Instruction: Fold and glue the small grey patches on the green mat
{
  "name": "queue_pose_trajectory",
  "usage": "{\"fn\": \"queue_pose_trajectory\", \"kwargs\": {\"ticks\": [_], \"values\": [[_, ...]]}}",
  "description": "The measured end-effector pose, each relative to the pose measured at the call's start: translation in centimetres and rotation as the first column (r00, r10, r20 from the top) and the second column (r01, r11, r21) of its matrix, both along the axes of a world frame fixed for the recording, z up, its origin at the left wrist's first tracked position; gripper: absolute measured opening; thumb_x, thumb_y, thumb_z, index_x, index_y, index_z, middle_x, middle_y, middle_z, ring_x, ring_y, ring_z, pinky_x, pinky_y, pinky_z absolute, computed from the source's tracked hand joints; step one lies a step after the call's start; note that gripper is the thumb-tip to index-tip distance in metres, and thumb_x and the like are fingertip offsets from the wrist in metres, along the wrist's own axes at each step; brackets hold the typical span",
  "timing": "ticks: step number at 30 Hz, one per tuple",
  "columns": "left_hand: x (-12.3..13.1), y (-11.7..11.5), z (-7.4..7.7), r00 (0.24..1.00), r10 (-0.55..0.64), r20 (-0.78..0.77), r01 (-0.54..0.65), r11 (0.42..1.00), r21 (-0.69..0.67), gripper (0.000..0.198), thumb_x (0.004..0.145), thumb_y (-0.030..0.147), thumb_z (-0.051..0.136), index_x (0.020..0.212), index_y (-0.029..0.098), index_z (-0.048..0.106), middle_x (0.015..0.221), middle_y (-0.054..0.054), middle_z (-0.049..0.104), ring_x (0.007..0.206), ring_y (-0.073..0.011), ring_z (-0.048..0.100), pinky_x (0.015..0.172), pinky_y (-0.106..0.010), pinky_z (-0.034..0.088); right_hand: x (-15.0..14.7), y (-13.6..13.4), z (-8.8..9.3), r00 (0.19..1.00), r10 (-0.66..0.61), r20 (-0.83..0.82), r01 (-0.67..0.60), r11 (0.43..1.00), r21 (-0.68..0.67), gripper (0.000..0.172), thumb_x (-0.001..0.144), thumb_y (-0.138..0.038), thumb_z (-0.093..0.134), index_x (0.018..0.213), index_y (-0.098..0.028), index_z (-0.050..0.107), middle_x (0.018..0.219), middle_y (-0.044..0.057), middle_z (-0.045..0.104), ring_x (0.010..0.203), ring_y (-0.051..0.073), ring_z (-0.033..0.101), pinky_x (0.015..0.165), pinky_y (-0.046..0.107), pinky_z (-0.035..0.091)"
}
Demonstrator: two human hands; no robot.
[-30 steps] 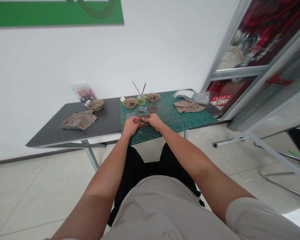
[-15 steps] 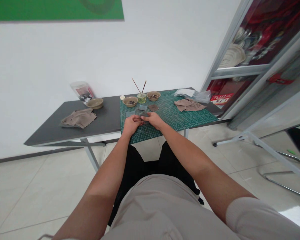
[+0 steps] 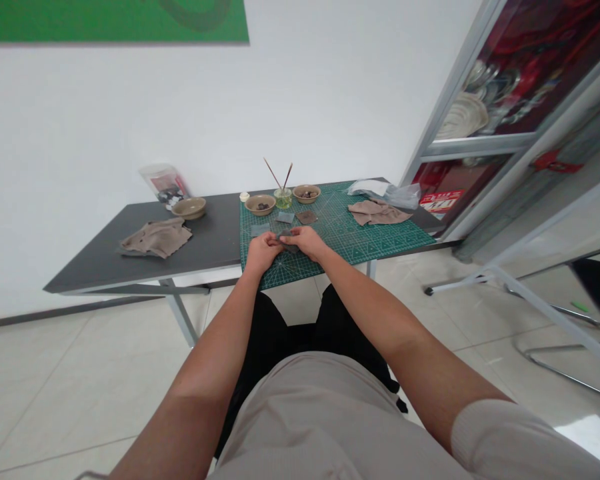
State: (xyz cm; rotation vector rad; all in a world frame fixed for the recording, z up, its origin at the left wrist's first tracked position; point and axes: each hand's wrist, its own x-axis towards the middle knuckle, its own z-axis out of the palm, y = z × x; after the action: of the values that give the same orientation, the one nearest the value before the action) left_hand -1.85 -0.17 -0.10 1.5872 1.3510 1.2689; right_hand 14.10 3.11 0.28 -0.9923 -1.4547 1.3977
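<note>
Over the front left part of the green cutting mat (image 3: 340, 233), my left hand (image 3: 264, 252) and my right hand (image 3: 306, 242) meet around a small dark grey piece (image 3: 287, 239). Fingers of both hands are closed on it, and they partly hide it. Just beyond lie a grey square (image 3: 285, 217), a brown square (image 3: 307, 217) and a flat grey-blue piece (image 3: 261, 229). Behind these stand a bowl with dark bits (image 3: 261, 205), a jar of yellowish liquid (image 3: 283, 197) holding two thin sticks, and a second filled bowl (image 3: 307, 194).
On the dark table (image 3: 215, 233) at left are a brown cloth (image 3: 157, 238), a bowl (image 3: 189, 208) and a clear container (image 3: 163, 184). Another cloth (image 3: 377, 212) and a plastic bag (image 3: 397, 194) lie at right. A small white item (image 3: 245, 197) stands at the back.
My hands have shifted slightly on the dark grey piece, which now sits a little differently between my fingers. The objects on the table have stayed where they were.
</note>
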Motion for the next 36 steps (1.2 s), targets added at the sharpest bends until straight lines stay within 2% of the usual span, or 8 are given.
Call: {"fn": "queue_pose_trajectory", "kwargs": {"ticks": [6,9,12,18,24,27,30,36], "values": [[0.29,-0.22,0.17,0.993,-0.044,0.11,0.049,0.998,-0.045,0.022,0.061,0.024,0.074,0.079,0.018,0.062,0.073,-0.003,0.073,0.071,-0.0182,0.069,0.07,-0.03,0.052,0.14,0.2,-0.41,0.999,-0.008,-0.042,0.008,1.0,0.004,0.036,0.062,-0.043,0.082,0.076,-0.011,0.07,0.067,0.003,0.067,0.061,0.013,0.058,0.062,0.027,0.045],[0.23,-0.19,0.18,0.997,-0.013,0.072,0.016,0.999,-0.035,0.019,0.061,0.023,0.073,0.076,0.018,0.061,0.069,-0.001,0.071,0.067,-0.0167,0.067,0.067,-0.028,0.051,0.12,0.18,-0.21,0.998,0.03,-0.06,-0.03,0.999,0.014,0.037,0.057,-0.037,0.085,0.081,-0.012,0.071,0.076,0.004,0.07,0.066,0.013,0.06,0.067,0.027,0.047],[0.08,-0.04,0.06,1.0,0.006,0.027,-0.005,1.0,-0.016,0.016,0.06,0.02,0.072,0.072,0.018,0.06,0.067,0.001,0.07,0.064,-0.0151,0.065,0.064,-0.026,0.049,0.07,0.28,-0.23,1.0,-0.011,-0.011,0.012,0.999,0.038,0.038,0.052,-0.032,0.088,0.078,-0.012,0.071,0.077,0.004,0.07,0.069,0.013,0.06,0.069,0.027,0.046],[0.15,0.06,-0.12,0.988,-0.06,0.144,0.07,0.995,-0.064,0.024,0.06,0.023,0.074,0.08,0.017,0.062,0.073,-0.003,0.073,0.069,-0.0173,0.069,0.069,-0.029,0.052,0.02,0.61,-0.87,0.996,0.025,-0.083,-0.025,1.0,-0.001,0.037,0.061,-0.043,0.08,0.076,-0.011,0.069,0.069,0.003,0.066,0.06,0.013,0.057,0.062,0.028,0.045],[0.01,0.03,-0.18,1.0,0.017,0.002,-0.017,1.0,-0.003,0.015,0.06,0.02,0.072,0.069,0.018,0.06,0.065,0.0,0.069,0.061,-0.0146,0.063,0.06,-0.025,0.047,-0.06,0.34,-0.37,0.999,-0.024,0.038,0.021,0.996,0.092,0.038,0.054,-0.035,0.085,0.08,-0.012,0.069,0.077,0.004,0.068,0.073,0.016,0.061,0.072,0.03,0.046],[0.06,-0.13,0.05,0.999,-0.014,0.035,0.014,1.0,-0.02,0.016,0.061,0.02,0.072,0.073,0.017,0.062,0.068,-0.001,0.07,0.064,-0.0153,0.065,0.063,-0.026,0.048,-0.06,0.37,-0.51,0.998,-0.057,0.034,0.054,0.995,0.078,0.037,0.059,-0.04,0.083,0.078,-0.012,0.068,0.076,0.004,0.067,0.071,0.016,0.06,0.071,0.03,0.047],[0.13,-0.15,0.11,0.996,-0.042,0.083,0.045,0.998,-0.044,0.021,0.061,0.023,0.074,0.079,0.017,0.064,0.071,-0.002,0.072,0.069,-0.0172,0.068,0.069,-0.028,0.051,0.02,0.49,-0.8,1.0,-0.013,-0.021,0.015,0.998,0.067,0.036,0.065,-0.044,0.078,0.078,-0.013,0.067,0.074,0.005,0.067,0.065,0.015,0.059,0.067,0.03,0.047],[0.02,0.16,-0.32,0.998,-0.022,0.057,0.023,1.0,-0.019,0.015,0.062,0.02,0.071,0.072,0.018,0.06,0.068,0.001,0.07,0.066,-0.0154,0.066,0.066,-0.027,0.05,0.01,0.16,-0.73,1.0,-0.019,0.014,0.017,0.989,0.144,0.035,0.059,-0.04,0.082,0.077,-0.013,0.067,0.074,0.003,0.067,0.068,0.014,0.058,0.068,0.027,0.046]]}}
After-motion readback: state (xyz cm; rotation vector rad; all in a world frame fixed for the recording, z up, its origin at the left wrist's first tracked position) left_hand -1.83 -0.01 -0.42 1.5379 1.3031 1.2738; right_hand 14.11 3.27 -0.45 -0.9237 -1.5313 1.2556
